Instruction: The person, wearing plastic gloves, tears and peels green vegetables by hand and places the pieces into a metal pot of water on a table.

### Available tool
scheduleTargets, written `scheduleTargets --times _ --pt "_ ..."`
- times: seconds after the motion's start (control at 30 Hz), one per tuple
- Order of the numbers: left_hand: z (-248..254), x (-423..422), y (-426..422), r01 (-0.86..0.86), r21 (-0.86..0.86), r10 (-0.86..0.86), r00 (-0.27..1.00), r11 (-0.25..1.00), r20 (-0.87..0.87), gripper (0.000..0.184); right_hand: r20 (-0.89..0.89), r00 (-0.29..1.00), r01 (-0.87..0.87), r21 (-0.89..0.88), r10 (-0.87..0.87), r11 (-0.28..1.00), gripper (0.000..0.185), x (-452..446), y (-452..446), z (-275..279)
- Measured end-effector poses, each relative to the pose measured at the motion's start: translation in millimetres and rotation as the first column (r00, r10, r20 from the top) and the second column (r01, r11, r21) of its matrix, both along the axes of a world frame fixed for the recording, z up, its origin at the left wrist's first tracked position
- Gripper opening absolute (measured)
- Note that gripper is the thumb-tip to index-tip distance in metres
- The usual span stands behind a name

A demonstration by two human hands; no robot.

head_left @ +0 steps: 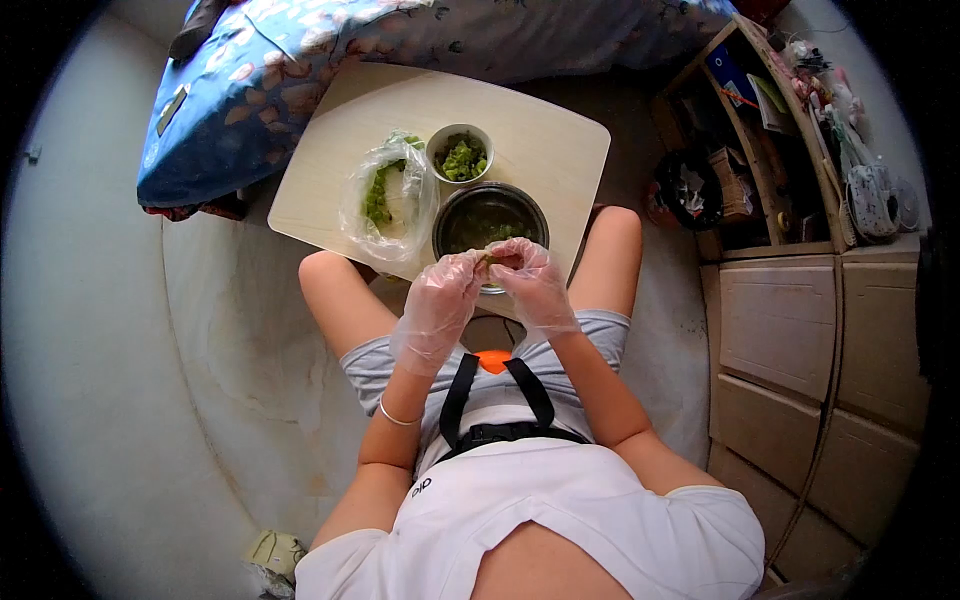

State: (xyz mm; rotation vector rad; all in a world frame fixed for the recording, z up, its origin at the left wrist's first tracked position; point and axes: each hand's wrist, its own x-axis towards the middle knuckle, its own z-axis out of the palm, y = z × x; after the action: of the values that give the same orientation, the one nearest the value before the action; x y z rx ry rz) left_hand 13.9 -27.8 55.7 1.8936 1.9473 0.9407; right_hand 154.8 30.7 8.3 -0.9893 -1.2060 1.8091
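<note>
My left hand (447, 300) and my right hand (530, 285) both wear clear plastic gloves. Their fingertips meet in a pinch over the near rim of a dark metal pot (440, 232). Between the fingers shows a small bit of green leaf (487, 264), mostly hidden by the gloves. Liquid and some green pieces lie inside the pot. Just behind it stands a white bowl (431, 150) holding torn leafy greens (462, 158). Left of the pot is an open clear plastic bag (412, 215) with more green leaves (378, 200) in it.
Pot, bowl and bag share a pale low table (550, 135) in front of my knees. Beyond it is a bed with a blue floral cover (270, 90). On the right stand a wooden shelf (760, 150), a black-lined bin (690, 190) and stacked cardboard boxes (775, 320).
</note>
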Motion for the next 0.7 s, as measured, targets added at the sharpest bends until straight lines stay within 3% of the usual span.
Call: scheduleTargets --times 0.07,0.17,0.3,0.43,0.7 --pt "-3.3 0.1 0.1 0.007 0.013 -0.007 0.999 1.000 -0.048 0.014 0.041 0.999 -0.005 0.038 0.003 0.999 0.023 -0.2 -1.0 -0.3" --pt "-7.9 1.0 -0.1 0.018 0.028 -0.013 0.988 0.999 -0.155 0.013 -0.043 0.999 0.031 0.078 -0.027 0.996 0.030 -1.0 -2.3 -5.5" --pt "-11.0 4.1 -1.1 0.023 0.062 -0.004 0.955 0.998 -0.298 0.013 0.050 0.998 0.030 0.170 -0.039 0.985 0.037 0.1 -4.4 -5.4" --pt "-14.1 5.4 -0.4 0.026 0.035 -0.013 0.949 0.999 -0.316 0.014 0.132 0.990 0.029 0.214 -0.059 0.976 0.038 -0.2 -5.6 -5.7" --pt "-19.7 4.0 0.2 -0.015 0.041 0.028 0.935 0.999 -0.354 0.015 0.105 0.992 0.043 0.188 -0.064 0.981 0.027 -3.6 -3.5 -13.1"
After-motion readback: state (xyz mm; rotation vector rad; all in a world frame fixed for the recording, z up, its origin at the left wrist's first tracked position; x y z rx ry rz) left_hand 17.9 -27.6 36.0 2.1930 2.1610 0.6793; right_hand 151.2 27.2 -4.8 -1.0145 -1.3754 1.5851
